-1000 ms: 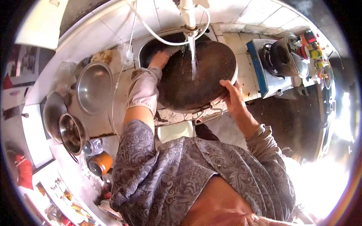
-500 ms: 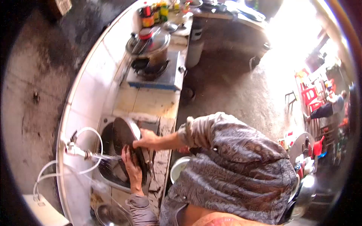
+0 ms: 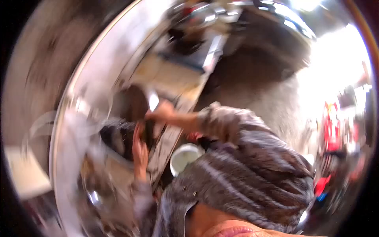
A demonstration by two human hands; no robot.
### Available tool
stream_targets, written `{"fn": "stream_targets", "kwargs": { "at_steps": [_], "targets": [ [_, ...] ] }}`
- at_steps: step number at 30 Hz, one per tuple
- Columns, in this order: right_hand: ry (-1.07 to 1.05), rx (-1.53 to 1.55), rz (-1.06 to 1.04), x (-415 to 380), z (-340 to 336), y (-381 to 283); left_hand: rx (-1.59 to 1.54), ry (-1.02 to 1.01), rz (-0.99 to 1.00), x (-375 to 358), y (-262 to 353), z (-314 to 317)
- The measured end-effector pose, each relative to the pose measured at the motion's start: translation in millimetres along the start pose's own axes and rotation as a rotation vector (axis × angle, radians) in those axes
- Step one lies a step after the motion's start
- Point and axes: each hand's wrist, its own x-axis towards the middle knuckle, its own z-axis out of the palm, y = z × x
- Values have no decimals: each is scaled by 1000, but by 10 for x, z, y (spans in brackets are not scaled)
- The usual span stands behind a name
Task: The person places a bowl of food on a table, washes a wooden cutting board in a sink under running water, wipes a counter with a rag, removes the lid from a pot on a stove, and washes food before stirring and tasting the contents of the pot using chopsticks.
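Over the sink [image 3: 114, 139] near the tabletop [image 3: 167, 77]'s front edge, holding the tipped round pan [image 3: 130, 103] tight by its rim with right hand [image 3: 162, 112], touching it with left hand [image 3: 139, 153] (too blurry to tell how open), seemingly wetting it, needing a firm grip.

Tiled white wall [image 3: 94, 63], left of centre, beside a stained counter [image 3: 167, 75]. Right: bright glare over grey floor [image 3: 276, 102].

A tiled counter [image 3: 166, 73] runs along the wall, its front edge worn and stained. A sink [image 3: 114, 144] is set into it. Right of the sink, a gas stove [image 3: 183, 59] bearing a pot [image 3: 191, 31] reaches close to the front edge; left lies a blurred metal bowl [image 3: 94, 193].
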Motion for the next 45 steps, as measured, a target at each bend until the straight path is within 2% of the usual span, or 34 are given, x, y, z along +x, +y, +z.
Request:
{"fn": "stream_targets", "kwargs": {
  "at_steps": [1, 2, 3, 5, 7, 9, 11, 12, 13, 15, 16, 17, 18, 21, 23, 25, 26, 28, 29, 30, 31, 32, 33, 35, 37, 39, 40, 41, 42, 43, 44, 45],
  "targets": [
    [-71, 3, -19, -80, -20, -53, -105, 156, -153, -280, -729, 103],
    [-127, 94, 68, -42, 38, -39, 122, 199, -124, -447, -868, -97],
    [-159, 353, 1, 31, 278, 209, 210, 263, -128, -766, -728, -330],
    [-182, 501, -104, -289, 384, 23, 119, 217, -320, -907, -909, -576],
    [-188, 514, -51, -347, 550, -9, 155, 210, -93, -504, -563, -422],
    [-316, 575, -59, -353, 542, 9, -19, 213, 69, -7, -194, -148],
    [-255, 557, -25, -306, 612, 24, 94, 238, 139, 283, -938, -82],
    [-259, 556, -33, -244, 634, 103, -25, 255, -108, 313, -1394, -157],
    [-265, 562, -43, -191, 653, 157, -151, 214, -403, 223, -1243, -515],
    [-269, 442, -8, -325, 557, 22, 182, 148, -632, -138, -2186, -762],
    [-280, 422, 21, -279, 535, 2, 336, 89, -656, -239, -2101, -942],
    [-321, 465, -15, -267, 535, -23, 342, 111, -546, -273, -2012, -974],
    [-346, 489, -34, -219, 542, 4, 205, 153, -379, -199, -1627, -953],
    [-372, 501, 15, 87, 630, 120, -373, 116, 137, 411, -878, -430],
    [-312, 459, 70, 26, 668, 77, 147, 91, 396, 797, -1335, 87],
    [-392, 397, 101, 266, 703, 174, 21, -27, 169, 899, -1463, -401],
    [-370, 405, 106, 291, 740, 193, -1, 43, 133, 833, -1858, -591],
    [-349, 418, 110, 332, 801, 155, -242, 42, -444, 510, -2350, -1014],
    [-350, 396, 92, 308, 792, 92, 26, 154, -592, 251, -2344, -1206],
    [-340, 377, 77, 243, 765, 23, 297, 51, -660, 64, -2687, -1343],
    [-330, 359, 63, 205, 763, -16, 569, -54, -719, -9, -2712, -1439],
    [-355, 304, 50, 249, 736, 39, 414, 61, -620, -10, -2722, -1339],
    [-284, 210, -28, 231, 729, 3, 259, 173, -518, 82, -2267, -1231],
    [-142, 21, -182, 172, 722, -88, 29, 181, -148, 395, -1650, -898],
    [164, -169, -592, 378, 757, 187, 513, 346, 298, 710, -2106, -194],
    [195, -251, -961, -67, 890, -270, 252, 303, 193, 665, -2302, -523],
    [160, -430, -1164, -75, 967, -371, 105, 332, -107, 552, -2455, -739],
    [-63, -257, -1015, -253, 1122, -476, -45, 353, -407, 361, -2594, -972],
    [-269, -189, -938, -197, 1268, -424, 90, 335, -519, 98, -2732, -1147],
    [-480, -145, -733, -171, 1395, -378, 362, 248, -401, -180, -2883, -1274],
    [-678, 6, -390, -137, 1495, -345, 340, 226, -379, -378, -2779, -1250],
    [-821, 243, -104, -123, 1549, -336, 343, 238, -234, -542, -2507, -1146]
  ]
}}
